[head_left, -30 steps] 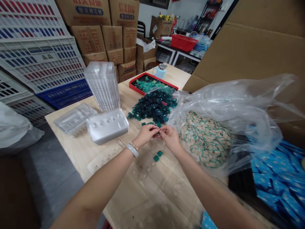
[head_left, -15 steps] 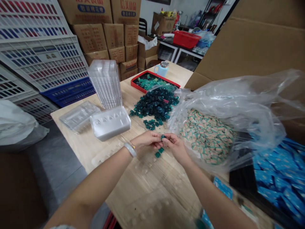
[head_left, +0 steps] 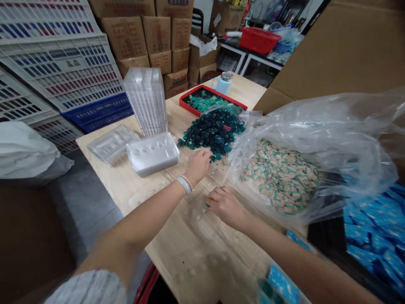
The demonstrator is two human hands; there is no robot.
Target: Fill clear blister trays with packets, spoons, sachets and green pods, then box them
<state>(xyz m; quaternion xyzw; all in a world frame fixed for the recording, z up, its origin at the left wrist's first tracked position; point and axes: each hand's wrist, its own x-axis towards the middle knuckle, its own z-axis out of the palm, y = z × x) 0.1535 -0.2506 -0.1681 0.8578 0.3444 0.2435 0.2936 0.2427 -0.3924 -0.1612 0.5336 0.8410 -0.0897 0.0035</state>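
Reaching across the bench (head_left: 196, 249), the left hand (head_left: 198, 166) sits with its fingers relaxed and open, their tips just at the lower edge of a heap of dark teal gel pods (head_left: 211, 133), with no pod visibly held. The heap lies toward the bench's far end. The right hand (head_left: 226, 207) rests nearer the middle, palm down and loosely curled around nothing, with a single teal pod (head_left: 207, 205) just beside its fingertips. To the right, a crumpled clear plastic bag (head_left: 316, 122) holds tan-and-green sachets (head_left: 281, 177). Along the left edge stand a tall stack of clear plastic trays (head_left: 147, 101), a frosted white tray (head_left: 152, 154) and a loose clear tray (head_left: 113, 144). Behind the heap, a red tray (head_left: 186, 110) carries lighter green pods (head_left: 199, 101), with a pale blue mug (head_left: 222, 83) just past its far corner.
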